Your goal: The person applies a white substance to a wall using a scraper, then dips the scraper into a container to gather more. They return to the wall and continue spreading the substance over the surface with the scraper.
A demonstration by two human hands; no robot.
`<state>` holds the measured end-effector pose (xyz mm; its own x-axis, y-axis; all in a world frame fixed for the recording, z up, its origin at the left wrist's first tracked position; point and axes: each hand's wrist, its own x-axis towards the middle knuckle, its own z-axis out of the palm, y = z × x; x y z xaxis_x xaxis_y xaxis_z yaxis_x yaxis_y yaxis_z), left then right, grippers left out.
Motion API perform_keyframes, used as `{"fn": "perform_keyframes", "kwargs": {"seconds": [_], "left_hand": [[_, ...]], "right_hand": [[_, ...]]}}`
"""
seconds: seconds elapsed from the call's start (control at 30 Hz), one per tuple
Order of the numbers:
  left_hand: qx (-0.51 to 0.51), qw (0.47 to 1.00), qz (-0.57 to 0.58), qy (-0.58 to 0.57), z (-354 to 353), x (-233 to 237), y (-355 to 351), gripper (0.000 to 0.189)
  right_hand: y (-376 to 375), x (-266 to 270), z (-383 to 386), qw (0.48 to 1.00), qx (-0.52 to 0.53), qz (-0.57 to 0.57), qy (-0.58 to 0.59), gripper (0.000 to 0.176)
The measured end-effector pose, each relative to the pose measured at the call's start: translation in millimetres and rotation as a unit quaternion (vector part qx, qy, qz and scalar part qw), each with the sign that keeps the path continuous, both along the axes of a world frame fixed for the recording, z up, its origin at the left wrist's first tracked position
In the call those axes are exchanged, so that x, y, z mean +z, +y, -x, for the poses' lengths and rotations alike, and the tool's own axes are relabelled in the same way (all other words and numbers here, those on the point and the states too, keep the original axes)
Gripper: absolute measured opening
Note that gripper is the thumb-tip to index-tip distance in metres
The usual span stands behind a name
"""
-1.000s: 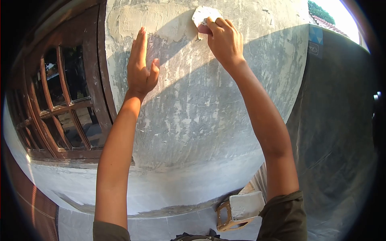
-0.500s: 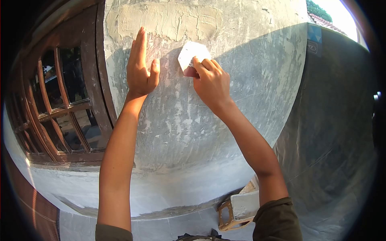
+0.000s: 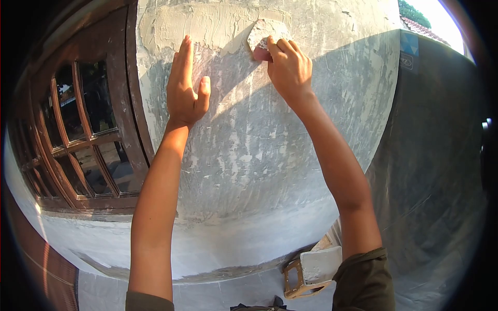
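My right hand (image 3: 291, 71) grips a flat putty spreader (image 3: 263, 35), its face coated with pale putty and a reddish part showing by my fingers. The spreader is at the lower right edge of a beige putty patch (image 3: 202, 23) on the wall (image 3: 244, 155). My left hand (image 3: 185, 90) rests flat against the wall, palm facing it, with the thumb apart and the fingertips just under the patch. Below the putty, the wall is grey and streaked with white.
Left of the wall stands a brown wooden window (image 3: 85, 135) with glass panes. A dark tarp (image 3: 436, 166) hangs on the right. Near my right elbow, low down, is a stool (image 3: 294, 280) with a white-smeared thing (image 3: 320, 265) on it.
My right hand has moved up and a little right with the spreader, from below the putty patch to its lower right edge. My left hand has stayed nearly in place.
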<state>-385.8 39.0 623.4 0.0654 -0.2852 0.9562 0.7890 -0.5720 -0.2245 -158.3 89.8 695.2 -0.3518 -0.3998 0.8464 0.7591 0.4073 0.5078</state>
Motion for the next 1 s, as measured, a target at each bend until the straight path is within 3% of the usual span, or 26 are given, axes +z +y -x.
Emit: {"fn": "perform_keyframes", "kwargs": {"seconds": [0.2,0.33,0.4,0.57,0.8,0.97,1.0], "left_hand": [[0.002,1.0,-0.019,0.017,1.5,1.4,1.9,0.069],[0.008,1.0,0.004,-0.011,-1.6,0.0,-0.4,0.069],[0.017,1.0,-0.009,-0.001,2.2,0.8,5.5,0.069],[0.021,1.0,0.001,-0.002,1.8,-0.4,2.0,0.07],[0.005,1.0,0.006,-0.008,0.0,-0.3,-0.2,0.07],[-0.003,1.0,-0.008,0.0,0.3,0.2,0.8,0.07],[-0.001,1.0,-0.006,-0.003,0.4,0.0,0.7,0.07]], "right_hand": [[-19.0,-59.8,5.0,0.995,0.026,0.101,0.0,0.027],[-37.1,-56.0,5.1,0.965,0.193,0.178,-0.022,0.036],[-30.4,-24.2,4.6,0.978,0.164,0.13,0.016,0.036],[-9.2,32.5,0.8,0.999,0.03,-0.007,-0.017,0.035],[-3.2,-17.5,4.9,0.999,-0.003,0.035,-0.005,0.029],[-30.0,-69.5,2.5,0.992,0.056,0.108,-0.032,0.031],[-40.5,-71.9,0.9,0.979,0.112,0.164,-0.037,0.034]]}}
